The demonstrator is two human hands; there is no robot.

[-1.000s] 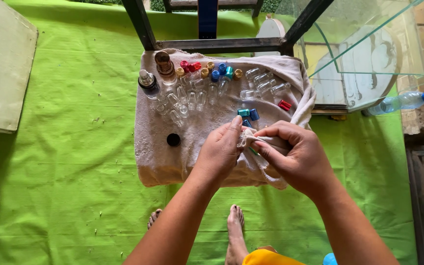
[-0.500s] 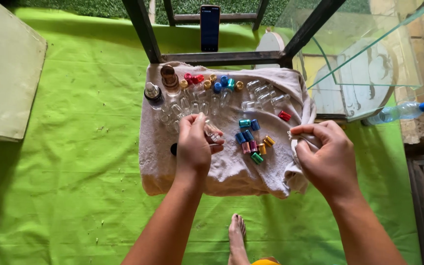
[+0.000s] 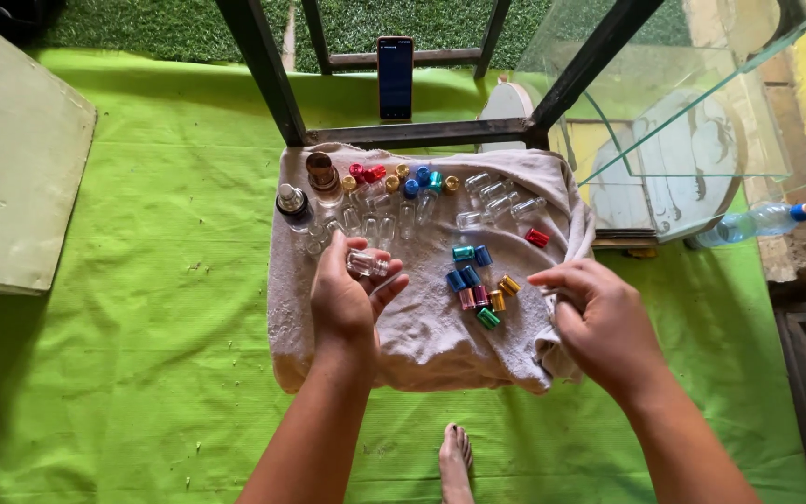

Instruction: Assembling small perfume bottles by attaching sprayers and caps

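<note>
Beige towel (image 3: pixel 422 336), left hand (image 3: pixel 347 299) pinching vial (image 3: pixel 367 264)

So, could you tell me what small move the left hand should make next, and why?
Probably set the small clear vial down among the other clear vials on the grey towel. The left hand holds it just below that row, while the right hand is at the towel's edge, beside the coloured caps.

You get bright, even daylight from above, sharp focus across the grey towel (image 3: pixel 422 345), soft shadows under both forearms on the green mat (image 3: pixel 123 373), pale reflections on the glass panes (image 3: pixel 664 112) at upper right, and slight wide-angle bending toward the corners.
</note>
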